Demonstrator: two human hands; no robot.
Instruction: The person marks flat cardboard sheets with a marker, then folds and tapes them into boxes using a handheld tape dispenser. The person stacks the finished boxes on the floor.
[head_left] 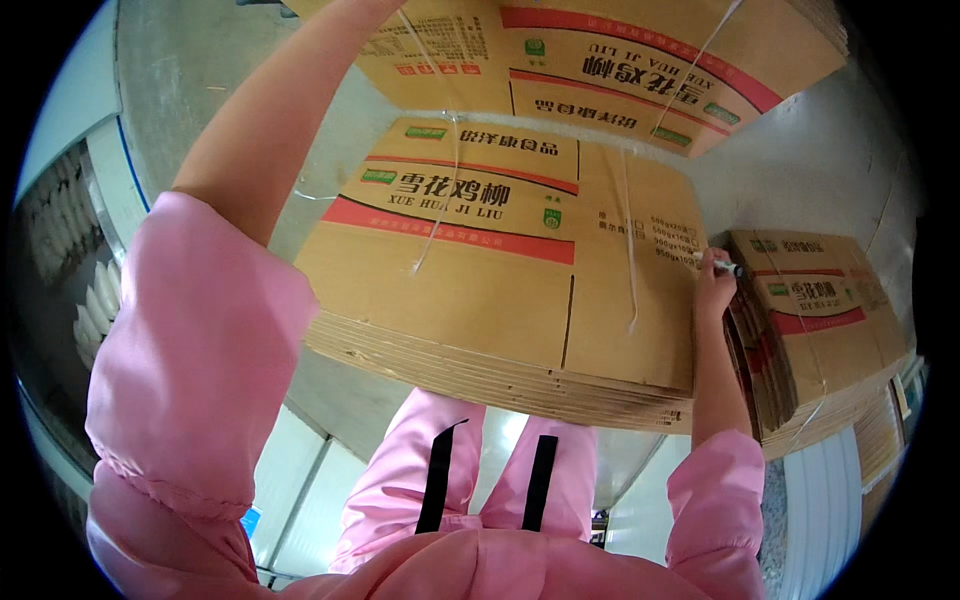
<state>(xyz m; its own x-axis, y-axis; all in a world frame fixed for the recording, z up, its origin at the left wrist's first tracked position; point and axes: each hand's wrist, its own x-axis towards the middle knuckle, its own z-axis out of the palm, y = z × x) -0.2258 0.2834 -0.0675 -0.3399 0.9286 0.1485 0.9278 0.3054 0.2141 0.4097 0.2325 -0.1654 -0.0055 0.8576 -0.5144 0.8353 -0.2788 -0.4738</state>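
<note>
My right hand (713, 285) is closed round a marker pen (732, 268), at the right edge of a stack of flattened cardboard boxes (470, 300). The pen's white end lies beside the small printed check boxes on the top sheet; its dark end points right. White strings lie across this brown sheet with its red stripes. My left forearm (280, 110) reaches up over the stack's left side, and its hand is beyond the top edge of the view.
Another tied stack of flattened boxes (620, 60) lies just beyond. To the right is a smaller tied bundle (820, 300), close to my right forearm. At the far left, several pale long objects (95, 310) lie on a dark surface. My pink-clad legs (410, 480) are below the stack.
</note>
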